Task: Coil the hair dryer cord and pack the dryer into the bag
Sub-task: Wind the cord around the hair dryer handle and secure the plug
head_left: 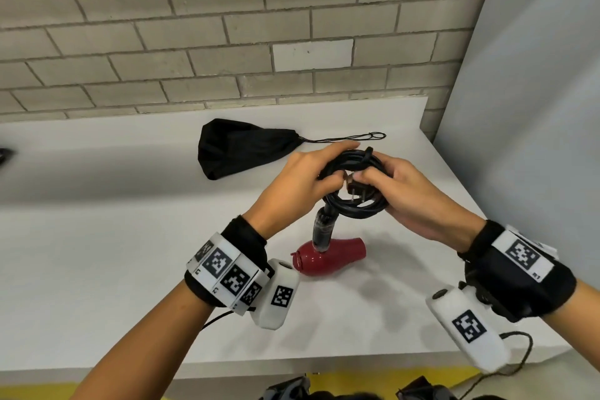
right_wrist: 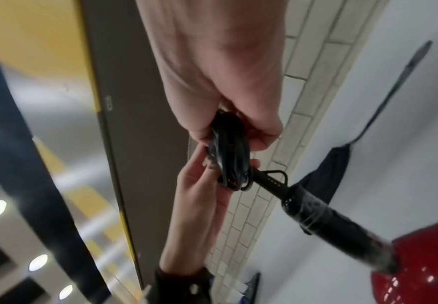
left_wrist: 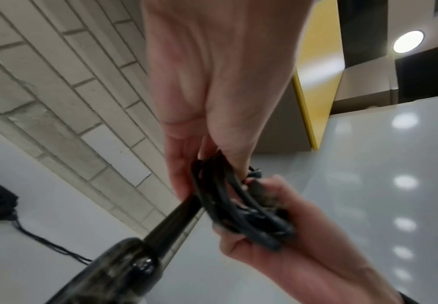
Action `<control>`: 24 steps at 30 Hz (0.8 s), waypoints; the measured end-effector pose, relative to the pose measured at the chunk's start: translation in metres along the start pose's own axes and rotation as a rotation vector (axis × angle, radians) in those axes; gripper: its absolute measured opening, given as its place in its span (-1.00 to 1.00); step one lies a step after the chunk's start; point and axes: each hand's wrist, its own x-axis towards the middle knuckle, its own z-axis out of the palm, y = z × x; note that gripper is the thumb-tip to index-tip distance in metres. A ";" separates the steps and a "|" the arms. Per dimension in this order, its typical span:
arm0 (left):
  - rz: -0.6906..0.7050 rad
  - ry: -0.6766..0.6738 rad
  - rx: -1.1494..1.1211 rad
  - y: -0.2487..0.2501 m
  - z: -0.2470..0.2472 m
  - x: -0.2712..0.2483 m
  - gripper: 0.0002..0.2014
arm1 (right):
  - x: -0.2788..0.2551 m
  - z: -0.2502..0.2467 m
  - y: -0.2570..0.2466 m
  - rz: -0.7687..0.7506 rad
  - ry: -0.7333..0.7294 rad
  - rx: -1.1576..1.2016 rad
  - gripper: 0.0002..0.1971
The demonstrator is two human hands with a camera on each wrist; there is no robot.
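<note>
The black cord (head_left: pixel 354 208) is wound into a small coil, and both hands hold it above the white table (head_left: pixel 130 237). My left hand (head_left: pixel 308 172) grips the coil's left side. My right hand (head_left: pixel 399 188) cups the right side, its thumb by the plug (head_left: pixel 355 193) in the coil's middle. Below the coil hangs the red hair dryer (head_left: pixel 334 256) by its black handle (head_left: pixel 323 229). The black drawstring bag (head_left: pixel 240 148) lies flat on the table behind the hands. The wrist views show the coil (left_wrist: pixel 241 205) (right_wrist: pixel 229 152) between both hands and the handle (left_wrist: pixel 170 222) (right_wrist: pixel 316 216).
The bag's drawstring (head_left: pixel 344 139) trails right across the table. A brick wall (head_left: pixel 194 42) runs behind, and a grey panel (head_left: pixel 535 107) stands at the right. A dark object (head_left: pixel 5 154) sits at the far left edge. The table's front edge (head_left: pixel 292 364) is near my body.
</note>
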 end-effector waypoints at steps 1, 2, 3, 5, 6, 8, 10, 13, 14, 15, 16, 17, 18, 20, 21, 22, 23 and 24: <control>0.007 0.004 -0.022 -0.001 0.001 0.000 -0.59 | 0.000 0.001 -0.003 0.041 -0.039 0.081 -0.87; 0.013 0.009 -0.035 -0.001 0.003 -0.001 -0.59 | 0.000 0.000 -0.005 0.075 -0.078 0.133 -0.92; 0.020 0.015 -0.039 0.000 0.005 -0.001 -0.58 | 0.000 -0.001 -0.008 0.101 -0.107 0.159 -0.93; 0.038 0.023 -0.037 0.001 0.009 -0.001 -0.57 | 0.000 -0.003 -0.009 0.105 -0.141 0.135 -0.84; 0.045 0.023 -0.041 0.001 0.010 -0.001 -0.57 | 0.000 -0.003 -0.008 0.100 -0.143 0.126 -0.86; 0.035 0.026 -0.071 -0.001 0.011 -0.002 -0.59 | -0.002 -0.006 -0.005 0.121 -0.161 0.128 -0.85; -0.007 0.044 -0.109 -0.003 0.012 -0.002 -0.61 | -0.002 -0.013 -0.002 0.161 -0.161 0.114 -0.59; -0.078 0.057 -0.142 -0.005 0.018 -0.001 -0.67 | -0.009 -0.018 -0.002 0.122 -0.041 -0.193 -0.57; -0.103 0.064 -0.168 -0.005 0.020 -0.001 -0.69 | -0.011 -0.018 -0.002 0.090 0.023 -0.355 -0.59; -0.120 0.067 -0.182 -0.005 0.023 0.000 -0.71 | -0.015 -0.015 -0.002 0.043 0.095 -0.509 -0.62; -0.127 0.070 -0.186 -0.004 0.026 0.001 -0.72 | -0.019 -0.012 -0.002 -0.027 0.157 -0.647 -0.64; -0.130 0.071 -0.185 -0.003 0.028 0.003 -0.73 | -0.023 -0.010 -0.001 -0.102 0.207 -0.754 -0.65; -0.134 0.073 -0.192 -0.003 0.031 0.004 -0.73 | -0.026 -0.007 0.001 -0.167 0.247 -0.832 -0.63; -0.156 0.085 -0.222 -0.001 0.034 0.005 -0.74 | -0.028 -0.004 0.005 -0.260 0.296 -0.975 -0.64; -0.162 0.087 -0.232 -0.001 0.036 0.006 -0.74 | -0.027 -0.004 0.008 -0.304 0.309 -1.079 -0.69; -0.162 0.084 -0.234 0.000 0.038 0.007 -0.74 | -0.025 -0.005 0.012 -0.339 0.323 -1.192 -0.74; -0.160 0.078 -0.229 0.000 0.040 0.008 -0.74 | -0.023 -0.005 0.016 -0.361 0.339 -1.288 -0.78; -0.156 0.075 -0.220 0.000 0.041 0.009 -0.73 | -0.022 -0.004 0.018 -0.373 0.360 -1.345 -0.79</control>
